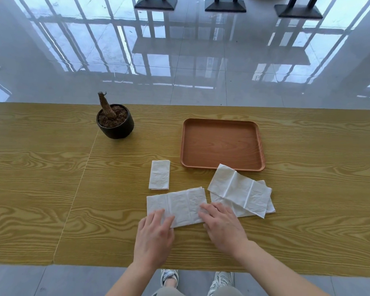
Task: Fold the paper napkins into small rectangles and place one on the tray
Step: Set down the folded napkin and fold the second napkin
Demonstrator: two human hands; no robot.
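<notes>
On the yellow wood-grain table (51, 167) lies an empty brown rectangular tray (222, 144), with two loosely overlapped unfolded white paper napkins (239, 189) touching its near edge. Nearer, both hands press flat a half-folded white napkin strip (179, 205): left hand (154, 238) and right hand (224, 227), fingers extended and slightly spread, gripping nothing. A small folded white napkin rectangle (159, 175) lies just beyond. No writing shows.

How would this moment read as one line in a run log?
step: folding | left hand and right hand: flat on napkin | folded napkin: on table | tray: empty
</notes>
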